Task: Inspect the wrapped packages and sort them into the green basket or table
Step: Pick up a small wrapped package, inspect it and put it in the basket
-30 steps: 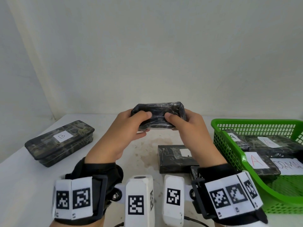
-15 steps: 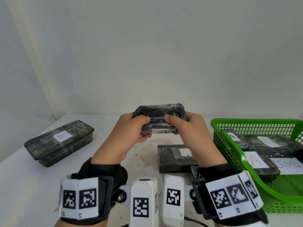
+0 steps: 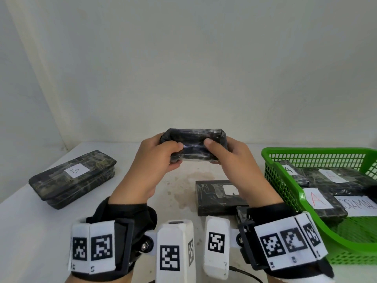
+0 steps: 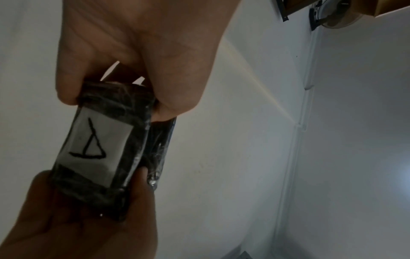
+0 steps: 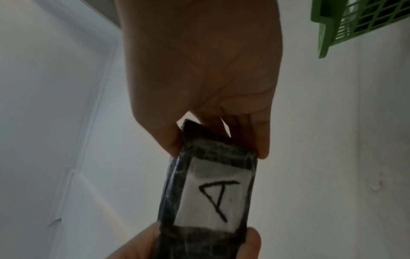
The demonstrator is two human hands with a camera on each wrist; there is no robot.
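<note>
A small black plastic-wrapped package (image 3: 193, 147) is held up above the table between both hands. My left hand (image 3: 175, 154) grips its left end and my right hand (image 3: 212, 152) grips its right end, thumbs on the near face and fingers underneath. Its underside carries a white label with a hand-drawn "A" (image 4: 95, 140), also visible in the right wrist view on the package (image 5: 213, 198). The green basket (image 3: 318, 150) stands at the right and holds several wrapped packages (image 3: 326, 203) with "A" labels.
A long wrapped package labelled "B" (image 3: 73, 177) lies on the white table (image 3: 30, 231) at the left. A flat black package with a white label (image 3: 214, 198) lies below my right hand, with another small one (image 3: 241, 211) partly hidden behind my right wrist. A wall stands close behind.
Both hands have tipped the held package slightly and kept it at about the same height. My left forearm has shifted a little to the right. Nothing on the table moved.
</note>
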